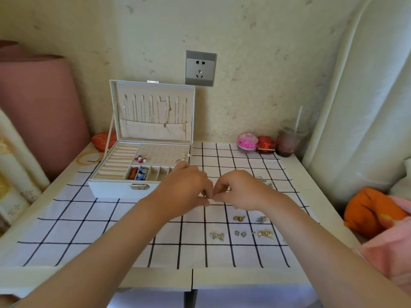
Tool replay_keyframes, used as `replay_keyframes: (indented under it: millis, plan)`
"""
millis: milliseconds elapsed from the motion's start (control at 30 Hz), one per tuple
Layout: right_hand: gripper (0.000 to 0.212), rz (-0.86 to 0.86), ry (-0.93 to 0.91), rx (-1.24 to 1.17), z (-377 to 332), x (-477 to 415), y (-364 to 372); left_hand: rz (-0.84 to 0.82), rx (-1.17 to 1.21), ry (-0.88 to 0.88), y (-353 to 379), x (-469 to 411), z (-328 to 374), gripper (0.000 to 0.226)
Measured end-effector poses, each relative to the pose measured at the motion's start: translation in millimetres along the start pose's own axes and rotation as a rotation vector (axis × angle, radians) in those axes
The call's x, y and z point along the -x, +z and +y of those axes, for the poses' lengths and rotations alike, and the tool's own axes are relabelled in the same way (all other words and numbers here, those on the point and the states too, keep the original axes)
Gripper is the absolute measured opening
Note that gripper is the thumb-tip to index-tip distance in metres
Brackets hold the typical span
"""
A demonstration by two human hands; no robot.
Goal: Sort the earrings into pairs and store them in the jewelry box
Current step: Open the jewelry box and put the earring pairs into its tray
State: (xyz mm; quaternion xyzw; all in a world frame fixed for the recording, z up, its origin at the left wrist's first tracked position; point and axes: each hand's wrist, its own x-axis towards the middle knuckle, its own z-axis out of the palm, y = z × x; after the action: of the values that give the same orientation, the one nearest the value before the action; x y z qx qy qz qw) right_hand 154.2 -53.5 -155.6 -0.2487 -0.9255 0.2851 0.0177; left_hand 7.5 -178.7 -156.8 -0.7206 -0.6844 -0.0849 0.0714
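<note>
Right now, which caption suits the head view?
Left hand and right hand meet at the fingers over the checked cloth, beside the open jewelry box.

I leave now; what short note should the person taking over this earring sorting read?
Left hand and right hand: fingertips pinched together above the black-checked white cloth; what they hold is too small to see.
Done: pearl earrings and gold ones sit on the perforated panel of the open white jewelry box.
Left: small gold and silver earrings lie grouped on the cloth's right half.
</note>
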Motion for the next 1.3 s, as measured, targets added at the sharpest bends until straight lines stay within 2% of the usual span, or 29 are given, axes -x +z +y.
replay_keyframes:
  millis: [133,300,400,567,767,1100,1200,1300]
  plan:
    - [0.004,0.138,-0.028,-0.087,-5.0,-5.3,1.2,0.095,0.182,-0.115,-6.1,4.6,-13.4,0.013]
    - [0.022,0.297,-0.048,-0.152,-20.0,-20.2,2.8,0.252,0.420,-0.229,-12.4,6.9,-22.1,0.009]
    - [0.012,0.383,-0.038,-0.214,-33.7,-32.3,3.5,0.256,0.512,-0.290,-13.8,9.3,-31.7,0.007]
    - [0.015,0.472,-0.066,-0.255,-53.6,-49.1,10.9,0.281,0.589,-0.413,-15.8,13.7,-48.5,0.005]
    - [0.017,0.479,-0.135,-0.338,-71.7,-67.5,20.0,0.342,0.629,-0.523,-23.3,22.3,-68.4,0.003]
    - [0.019,0.491,-0.211,-0.598,-109.4,-90.4,9.5,0.483,1.094,-0.609,-48.3,31.6,-94.8,0.010]
    - [0.016,0.490,-0.212,-0.590,-114.6,-103.4,7.7,0.491,1.047,-0.636,-51.7,35.2,-109.7,0.007]
    - [0.015,0.524,-0.199,-0.480,-116.0,-120.0,12.4,0.498,0.903,-0.724,-48.7,40.7,-129.9,0.011]
